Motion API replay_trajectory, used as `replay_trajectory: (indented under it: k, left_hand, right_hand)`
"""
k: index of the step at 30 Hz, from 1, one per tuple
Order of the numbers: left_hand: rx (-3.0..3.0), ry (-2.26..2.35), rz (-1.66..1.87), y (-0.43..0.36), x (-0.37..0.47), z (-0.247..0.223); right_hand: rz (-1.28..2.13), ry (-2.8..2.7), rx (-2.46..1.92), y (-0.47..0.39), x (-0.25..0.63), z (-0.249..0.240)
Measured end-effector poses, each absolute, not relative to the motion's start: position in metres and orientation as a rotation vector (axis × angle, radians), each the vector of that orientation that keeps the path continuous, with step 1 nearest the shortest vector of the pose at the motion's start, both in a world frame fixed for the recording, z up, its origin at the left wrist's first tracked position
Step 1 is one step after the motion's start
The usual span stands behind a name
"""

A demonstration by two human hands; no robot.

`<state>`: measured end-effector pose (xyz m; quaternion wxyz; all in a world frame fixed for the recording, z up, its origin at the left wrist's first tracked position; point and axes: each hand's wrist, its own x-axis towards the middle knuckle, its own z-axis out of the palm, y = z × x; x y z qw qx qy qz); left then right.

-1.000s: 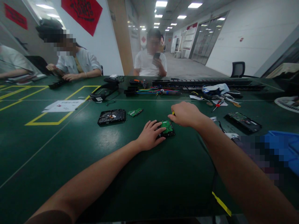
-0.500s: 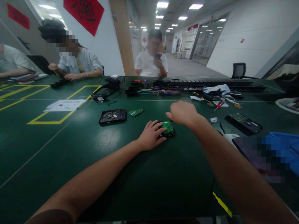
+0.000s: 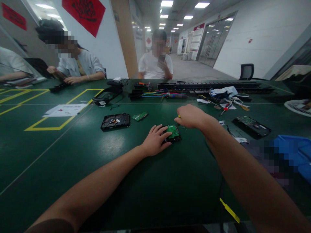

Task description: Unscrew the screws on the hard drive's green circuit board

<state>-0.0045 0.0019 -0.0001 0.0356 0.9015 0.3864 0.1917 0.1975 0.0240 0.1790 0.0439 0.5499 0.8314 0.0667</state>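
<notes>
A hard drive with a green circuit board (image 3: 174, 132) lies on the green table (image 3: 116, 181). My left hand (image 3: 156, 139) rests on its left part with the fingers spread. Just above and right of the drive is my right hand (image 3: 190, 116), its fingers curled round something small with a yellow bit showing; most of that item is hidden. Tiny loose bits lie on the table below it. To the left are an opened black hard drive (image 3: 115, 121) and a loose green circuit board (image 3: 140, 116).
Another drive (image 3: 251, 126) and a blue bin (image 3: 293, 152) are at the right. Screwdriver (image 3: 226, 109), coloured wires (image 3: 155, 95) and long black racks (image 3: 209, 85) lie along the back. A person (image 3: 155, 63) sits opposite; others sit at the left.
My right hand has turned slightly, and a yellow bit now shows at its fingers. My left hand stays on the drive. The whole view has shifted a little.
</notes>
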Motion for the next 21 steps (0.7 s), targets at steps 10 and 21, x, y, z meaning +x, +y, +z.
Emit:
replay_trajectory:
  k: [10,21]
  left_hand:
    - [2.762,1.184,0.581,0.001,-0.004,0.002]
    - [2.779,1.192,0.579,0.001,-0.004,0.0]
  right_hand:
    - [0.0,2.708,1.472,0.017,0.207,0.181]
    - [0.09,2.533,1.817,0.013,0.201,0.172]
